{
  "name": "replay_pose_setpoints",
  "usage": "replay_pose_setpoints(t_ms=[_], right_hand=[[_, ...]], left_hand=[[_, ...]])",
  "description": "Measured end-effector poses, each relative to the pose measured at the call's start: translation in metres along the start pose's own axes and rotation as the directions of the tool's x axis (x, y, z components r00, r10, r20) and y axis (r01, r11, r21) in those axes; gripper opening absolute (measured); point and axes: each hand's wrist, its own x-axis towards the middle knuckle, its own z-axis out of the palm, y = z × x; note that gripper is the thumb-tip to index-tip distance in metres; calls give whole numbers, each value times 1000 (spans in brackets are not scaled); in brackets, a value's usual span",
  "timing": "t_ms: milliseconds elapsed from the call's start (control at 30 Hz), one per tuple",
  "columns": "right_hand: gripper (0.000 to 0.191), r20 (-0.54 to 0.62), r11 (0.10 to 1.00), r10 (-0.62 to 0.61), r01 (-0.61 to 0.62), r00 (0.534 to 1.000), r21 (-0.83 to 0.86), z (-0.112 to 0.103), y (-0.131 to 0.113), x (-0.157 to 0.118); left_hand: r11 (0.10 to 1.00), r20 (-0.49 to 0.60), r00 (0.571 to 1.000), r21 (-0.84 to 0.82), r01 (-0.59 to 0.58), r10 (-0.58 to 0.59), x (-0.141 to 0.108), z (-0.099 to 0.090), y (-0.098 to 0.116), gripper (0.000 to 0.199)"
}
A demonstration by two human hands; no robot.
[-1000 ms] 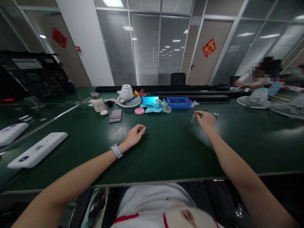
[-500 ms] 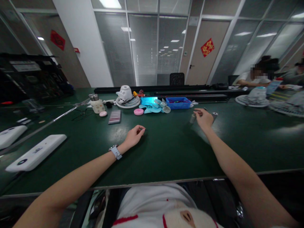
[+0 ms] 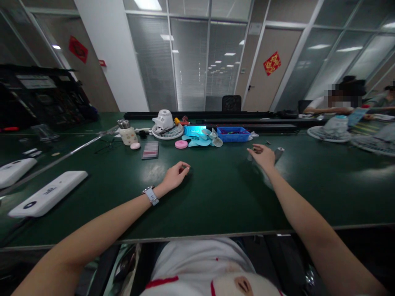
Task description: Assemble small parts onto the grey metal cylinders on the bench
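Note:
On the green table (image 3: 210,205), my left hand (image 3: 176,174) rests palm inward with loosely curled fingers and nothing visible in them. Farther forward and to the right, my right hand (image 3: 263,157) has its thumb and fingers around a small grey cylinder, mostly hidden by the hand; only its dark top shows. A second grey cylinder (image 3: 279,152) stands just right of that hand, partly behind it. A small dark piece (image 3: 268,142) lies behind the hand.
Across the back are a patterned bottle (image 3: 128,135), a white fan part (image 3: 164,120), a pink disc (image 3: 181,144), light blue blades (image 3: 199,140) and a blue bin (image 3: 233,134). A white device (image 3: 49,195) lies at left. A person (image 3: 335,102) sits at far right.
My right hand has turned and lowered slightly, its fingers now covering most of the cylinder that showed beside them. My left hand has barely moved; the view has shifted slightly.

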Motion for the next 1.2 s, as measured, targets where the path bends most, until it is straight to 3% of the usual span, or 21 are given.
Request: replay_pose_setpoints(t_ms=[167, 267, 333, 400, 467, 567, 667, 867, 1000, 1067, 1133, 1200], right_hand=[[49, 104, 982, 186, -184, 977, -32, 1, 7, 3], [48, 125, 980, 176, -186, 976, 77, 4, -12, -10], [49, 220, 950, 81, -142, 972, 279, 10, -40, -30], [50, 337, 861, -82, -104, 938, 498, 17, -76, -60], [49, 427, 795, -241, -76, 872, 602, 21, -112, -93], [42, 482, 768, -432, 30, 762, 640, 23, -149, -133], [40, 498, 765, -512, 109, 699, 634, 24, -158, -151], [40, 517, 774, -532, 138, 671, 618, 27, -149, -151], [43, 529, 776, -509, 95, 679, 624, 27, -151, -152], [44, 516, 778, -483, 77, 708, 623, 26, -147, -143], [42, 466, 781, -434, 64, 771, 621, 24, -134, -123], [39, 370, 813, -334, 66, 867, 579, 20, -112, -93]], left_hand=[[1000, 8, 1000, -4, -4, 4, -2, -1, 3, 33], [999, 3, 999, -40, -33, 33, -5, -3, 11, 35], [996, 4, 998, -57, -70, 70, -8, -3, 19, 38], [990, 9, 992, -68, -121, 122, -12, -4, 28, 42], [981, 3, 984, -75, -177, 178, -16, -3, 36, 44], [964, -9, 967, -67, -256, 256, -20, 0, 44, 41], [953, -7, 954, -48, -300, 300, -20, 3, 47, 36], [964, -63, 965, -68, -258, 254, -12, 1, 49, 33], [979, -143, 969, -11, -205, 201, -6, -8, 43, 35], [982, -104, 979, 91, -168, 177, -4, -11, 33, 34], [976, -7, 988, 156, -149, 152, -2, -11, 22, 32], [974, 62, 989, 176, -142, 133, -1, -9, 12, 31]])
